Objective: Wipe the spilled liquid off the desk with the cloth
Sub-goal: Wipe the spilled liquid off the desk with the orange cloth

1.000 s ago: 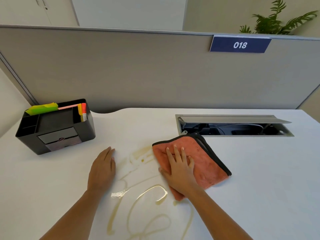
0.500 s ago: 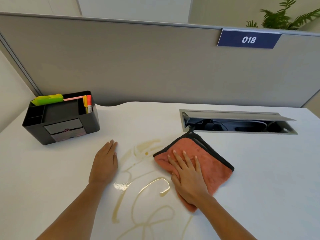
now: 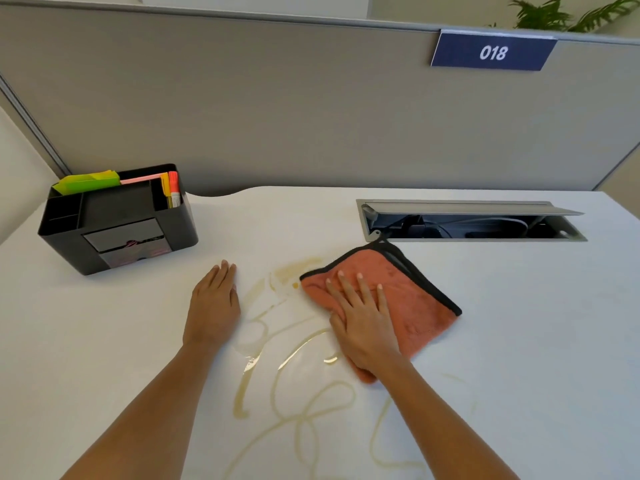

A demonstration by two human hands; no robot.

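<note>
An orange cloth (image 3: pixel 412 299) with a black hem lies folded on the white desk (image 3: pixel 536 341). My right hand (image 3: pixel 362 323) presses flat on its left part, fingers spread. Yellowish spilled liquid (image 3: pixel 298 386) runs in thin loops and streaks across the desk, from a smeared patch by the cloth's far left corner down toward the near edge. My left hand (image 3: pixel 213 306) rests flat on the desk just left of the spill, holding nothing.
A black desk organiser (image 3: pixel 117 223) with markers and sticky notes stands at the far left. An open cable tray (image 3: pixel 471 221) is sunk into the desk behind the cloth. A grey partition (image 3: pixel 311 109) with a "018" sign closes the back.
My right hand and the cloth have slid a little toward the far left, closer to the smeared patch. The left hand stays put. The camera has tilted down slightly.
</note>
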